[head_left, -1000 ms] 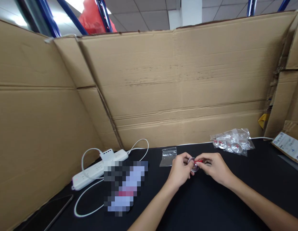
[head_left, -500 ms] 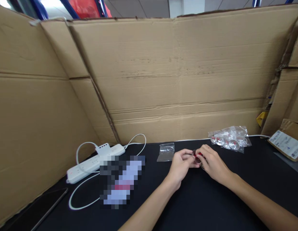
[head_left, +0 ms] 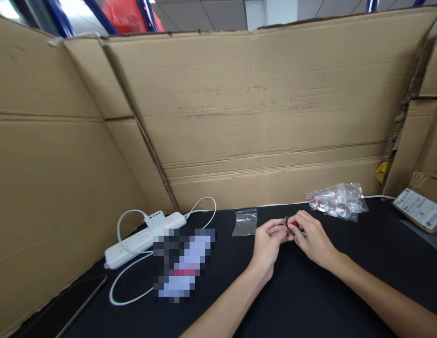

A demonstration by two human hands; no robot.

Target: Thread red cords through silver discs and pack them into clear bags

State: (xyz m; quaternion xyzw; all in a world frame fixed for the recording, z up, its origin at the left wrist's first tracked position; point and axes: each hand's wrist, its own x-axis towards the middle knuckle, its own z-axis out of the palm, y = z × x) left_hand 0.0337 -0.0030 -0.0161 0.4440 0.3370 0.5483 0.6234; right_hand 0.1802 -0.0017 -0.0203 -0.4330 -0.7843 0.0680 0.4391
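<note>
Between my hands, above the black table (head_left: pixel 310 300), is a small round silvery disc (head_left: pixel 287 226) with a red part; the fingers cover much of it. My left hand (head_left: pixel 268 241) pinches the disc's edge from the left. From the other side, my right hand (head_left: pixel 313 238) has thumb and fingertips closed on the red part. A small flat clear plastic bag (head_left: pixel 245 223) lies just left of my left hand. Beyond my right hand, several clear bags (head_left: pixel 336 202) hold similar silvery discs with red bits.
At the left, a white power strip (head_left: pixel 134 244) with a plugged-in charger and looping white cables lies beside a pixelated item (head_left: pixel 186 265). A dark flat device (head_left: pixel 77 300) sits at the lower left. Cardboard walls (head_left: pixel 218 117) enclose the table; a labelled cardboard box (head_left: pixel 421 206) stands at right.
The disc has turned between my fingers and now appears more edge-on, with less red showing. Both hands stay in nearly the same place. The view has shifted slightly.
</note>
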